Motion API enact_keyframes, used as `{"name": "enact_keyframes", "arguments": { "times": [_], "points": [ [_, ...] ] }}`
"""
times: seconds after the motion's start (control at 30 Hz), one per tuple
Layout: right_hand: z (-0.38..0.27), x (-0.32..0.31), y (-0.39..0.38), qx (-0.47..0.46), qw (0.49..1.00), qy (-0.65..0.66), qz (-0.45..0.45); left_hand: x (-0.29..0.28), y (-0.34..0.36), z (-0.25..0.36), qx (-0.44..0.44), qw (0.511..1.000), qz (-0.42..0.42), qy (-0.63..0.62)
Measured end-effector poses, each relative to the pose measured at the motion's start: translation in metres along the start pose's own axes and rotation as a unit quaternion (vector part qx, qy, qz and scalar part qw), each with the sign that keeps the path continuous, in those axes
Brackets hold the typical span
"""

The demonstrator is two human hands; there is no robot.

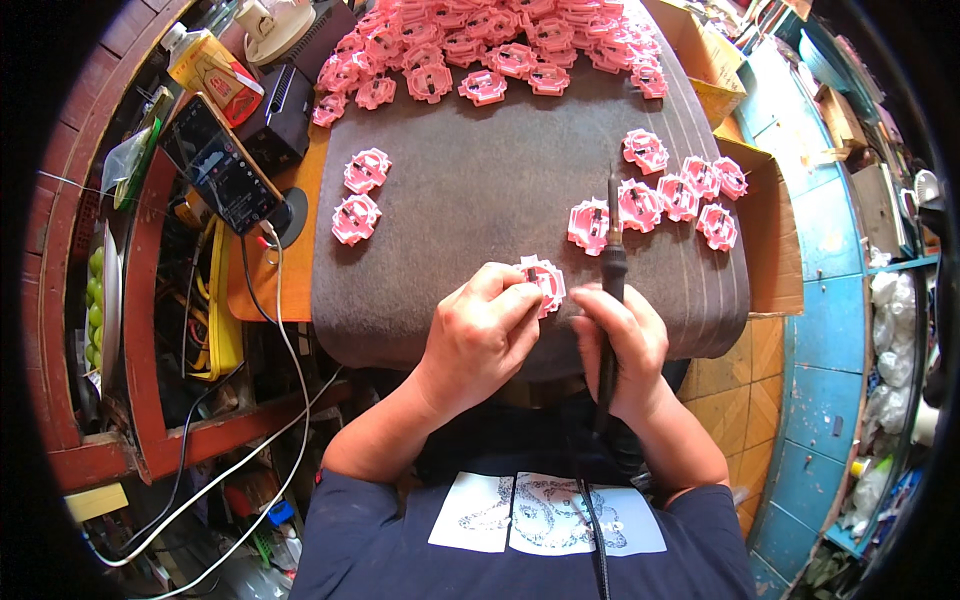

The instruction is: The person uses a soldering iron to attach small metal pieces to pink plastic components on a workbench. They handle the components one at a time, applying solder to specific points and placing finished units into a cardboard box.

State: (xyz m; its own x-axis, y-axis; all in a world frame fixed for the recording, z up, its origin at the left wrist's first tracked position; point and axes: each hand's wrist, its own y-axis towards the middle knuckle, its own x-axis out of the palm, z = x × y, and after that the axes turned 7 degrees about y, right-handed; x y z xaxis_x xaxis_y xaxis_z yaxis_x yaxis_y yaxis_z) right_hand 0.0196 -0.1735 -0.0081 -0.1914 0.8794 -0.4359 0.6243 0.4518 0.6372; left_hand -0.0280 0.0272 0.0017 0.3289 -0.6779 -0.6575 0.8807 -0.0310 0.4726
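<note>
My left hand [482,325] pinches a small pink plastic part [543,286] at the near side of the dark mat. That part has a white rim and a dark piece in its middle. In my right hand [628,345] is a soldering iron [613,262], its black handle held upright and its thin tip pointing away from me. The right fingertips are close to the pink part, but I cannot tell whether they touch it. Just beyond the iron lies a group of several similar pink parts [680,198]. Two more pink parts [357,219] lie at the left.
A large heap of pink parts [500,30] covers the far end of the mat [470,170]. On the left stand a phone [222,165] on a holder and a yellow bottle [213,72]. Cardboard boxes [775,230] stand right of the table. The iron's cord [598,530] runs toward my body.
</note>
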Motion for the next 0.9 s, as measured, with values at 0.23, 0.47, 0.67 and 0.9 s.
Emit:
{"name": "enact_keyframes", "arguments": {
  "times": [0.23,0.47,0.67,0.9],
  "points": [
    [0.002,0.006,0.019,0.02,0.999,-0.009,-0.05,-0.003,0.0,0.002,-0.009,1.0,-0.02,0.005],
    [0.007,0.009,0.022,0.003,0.998,-0.001,-0.06,-0.002,0.0,0.0,-0.004,1.0,-0.017,0.002],
    [0.006,0.009,0.023,0.004,0.998,-0.006,-0.057,-0.002,0.0,0.0,0.0,1.0,-0.013,0.001],
    [0.005,0.01,0.023,0.005,0.998,-0.005,-0.065,-0.001,-0.001,-0.001,0.0,1.0,-0.012,0.006]
  ]
}}
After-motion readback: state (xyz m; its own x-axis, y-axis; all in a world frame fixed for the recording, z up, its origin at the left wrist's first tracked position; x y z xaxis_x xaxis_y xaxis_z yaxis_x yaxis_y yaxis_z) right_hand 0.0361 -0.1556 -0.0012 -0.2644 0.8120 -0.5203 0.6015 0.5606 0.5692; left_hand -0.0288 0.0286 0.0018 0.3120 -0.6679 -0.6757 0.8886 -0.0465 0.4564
